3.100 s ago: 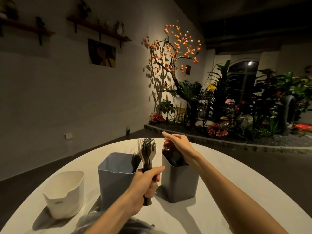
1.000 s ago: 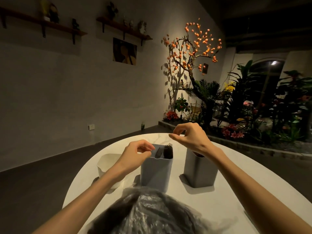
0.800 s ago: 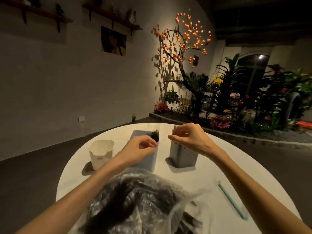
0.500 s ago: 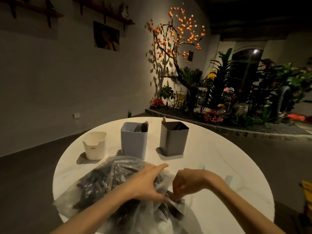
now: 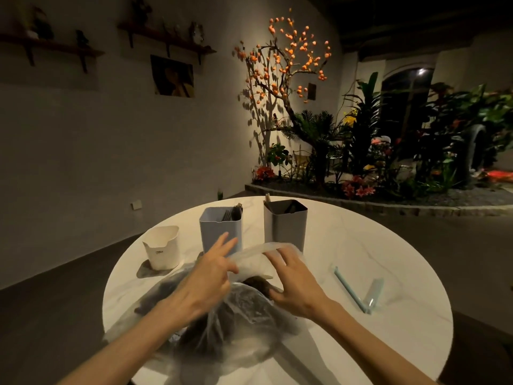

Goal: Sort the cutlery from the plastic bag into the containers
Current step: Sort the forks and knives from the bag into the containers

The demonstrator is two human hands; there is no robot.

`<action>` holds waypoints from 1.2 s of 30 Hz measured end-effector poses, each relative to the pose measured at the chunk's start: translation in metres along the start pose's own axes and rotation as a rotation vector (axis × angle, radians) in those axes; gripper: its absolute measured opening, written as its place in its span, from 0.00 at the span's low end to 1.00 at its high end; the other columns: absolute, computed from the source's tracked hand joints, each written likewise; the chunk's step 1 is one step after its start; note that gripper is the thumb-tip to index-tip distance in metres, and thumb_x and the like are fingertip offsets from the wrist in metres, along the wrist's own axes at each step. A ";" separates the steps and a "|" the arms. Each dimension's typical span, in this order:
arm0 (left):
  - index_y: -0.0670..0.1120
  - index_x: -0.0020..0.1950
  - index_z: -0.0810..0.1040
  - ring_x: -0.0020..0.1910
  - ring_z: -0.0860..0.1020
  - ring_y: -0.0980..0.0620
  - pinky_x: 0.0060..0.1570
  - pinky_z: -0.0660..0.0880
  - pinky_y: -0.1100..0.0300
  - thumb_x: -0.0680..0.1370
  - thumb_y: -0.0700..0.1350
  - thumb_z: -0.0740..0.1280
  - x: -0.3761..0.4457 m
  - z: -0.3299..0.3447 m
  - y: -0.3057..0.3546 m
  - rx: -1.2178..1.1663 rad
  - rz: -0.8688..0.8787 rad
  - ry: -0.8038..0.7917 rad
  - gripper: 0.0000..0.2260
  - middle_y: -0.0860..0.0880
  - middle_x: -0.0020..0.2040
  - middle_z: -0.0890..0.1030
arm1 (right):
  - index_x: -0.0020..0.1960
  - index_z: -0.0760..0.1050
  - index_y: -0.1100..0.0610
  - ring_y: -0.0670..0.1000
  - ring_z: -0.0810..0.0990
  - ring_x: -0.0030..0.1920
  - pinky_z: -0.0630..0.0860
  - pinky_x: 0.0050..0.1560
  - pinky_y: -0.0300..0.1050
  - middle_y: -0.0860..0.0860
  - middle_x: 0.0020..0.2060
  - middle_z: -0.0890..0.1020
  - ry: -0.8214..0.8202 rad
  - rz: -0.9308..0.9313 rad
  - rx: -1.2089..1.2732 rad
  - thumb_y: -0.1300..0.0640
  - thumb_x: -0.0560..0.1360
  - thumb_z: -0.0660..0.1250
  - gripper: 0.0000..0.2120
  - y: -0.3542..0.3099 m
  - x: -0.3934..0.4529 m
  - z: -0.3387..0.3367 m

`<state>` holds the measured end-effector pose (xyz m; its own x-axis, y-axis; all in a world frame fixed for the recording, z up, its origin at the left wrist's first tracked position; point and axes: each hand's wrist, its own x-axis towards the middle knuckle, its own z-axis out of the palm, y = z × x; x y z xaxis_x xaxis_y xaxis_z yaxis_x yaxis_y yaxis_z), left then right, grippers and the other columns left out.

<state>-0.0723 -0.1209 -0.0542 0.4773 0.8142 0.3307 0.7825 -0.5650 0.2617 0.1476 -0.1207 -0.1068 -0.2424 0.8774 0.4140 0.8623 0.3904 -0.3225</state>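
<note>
Clear plastic bag [image 5: 236,309], crinkled, slumped at lower centre of frame on white round counter [image 5: 374,245]; mouth lifted into a thin arc between both hands. Left hand [image 5: 206,282]: thumb and a finger apparently pinching the bag's edge, other fingers splayed straight. Right hand [image 5: 294,284]: fingers spread, thumb tucked at the film; firm grip or mere touch, cannot tell. Dark cutlery [image 5: 258,283] heaped inside bag, individual pieces hard to tell apart through the film.

Behind bag, centre of frame: pale grey container [image 5: 220,232] holding several dark forks; darker grey container [image 5: 286,223] with dark pieces inside, type unclear. Left of these: white container [image 5: 162,247], contents not visible.

Progress, as judged: early; a few pieces sorted, bulk remaining in bag.

Right of frame: blue strip [image 5: 349,289] lying flat.
</note>
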 end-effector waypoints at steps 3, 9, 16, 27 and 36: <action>0.50 0.73 0.73 0.82 0.45 0.50 0.77 0.45 0.51 0.82 0.45 0.64 -0.004 0.004 0.008 0.164 -0.024 -0.074 0.19 0.50 0.82 0.55 | 0.52 0.82 0.52 0.51 0.79 0.49 0.78 0.51 0.48 0.51 0.50 0.83 -0.100 -0.030 0.017 0.50 0.76 0.68 0.08 -0.010 0.004 0.001; 0.45 0.82 0.40 0.81 0.36 0.46 0.78 0.47 0.44 0.77 0.53 0.69 -0.020 0.022 0.003 0.159 -0.133 -0.276 0.47 0.49 0.81 0.33 | 0.72 0.66 0.48 0.55 0.74 0.61 0.74 0.65 0.51 0.51 0.64 0.71 -0.470 0.144 -0.035 0.28 0.61 0.70 0.45 -0.016 0.005 0.023; 0.47 0.82 0.37 0.82 0.49 0.52 0.78 0.58 0.54 0.75 0.48 0.72 -0.020 0.019 -0.010 0.072 -0.077 -0.176 0.50 0.55 0.80 0.29 | 0.62 0.72 0.57 0.56 0.73 0.53 0.74 0.54 0.49 0.56 0.57 0.73 -0.392 0.190 -0.153 0.48 0.72 0.72 0.24 -0.020 0.015 0.035; 0.49 0.82 0.37 0.81 0.51 0.52 0.79 0.56 0.52 0.77 0.51 0.70 -0.012 0.013 -0.006 -0.045 -0.111 -0.154 0.47 0.56 0.81 0.34 | 0.63 0.74 0.62 0.60 0.79 0.52 0.72 0.47 0.49 0.59 0.57 0.81 -0.387 0.148 -0.268 0.58 0.81 0.62 0.12 -0.030 0.023 0.016; 0.50 0.82 0.50 0.81 0.53 0.52 0.76 0.52 0.58 0.81 0.44 0.67 0.008 0.015 0.012 -0.268 -0.157 -0.009 0.36 0.52 0.83 0.51 | 0.59 0.74 0.61 0.58 0.74 0.43 0.70 0.42 0.50 0.61 0.53 0.80 -0.451 0.092 -0.244 0.56 0.82 0.64 0.10 -0.028 0.027 -0.016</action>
<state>-0.0528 -0.1188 -0.0623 0.3632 0.8949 0.2593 0.7146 -0.4461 0.5389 0.1242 -0.1123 -0.0733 -0.2821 0.9589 -0.0315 0.9545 0.2772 -0.1098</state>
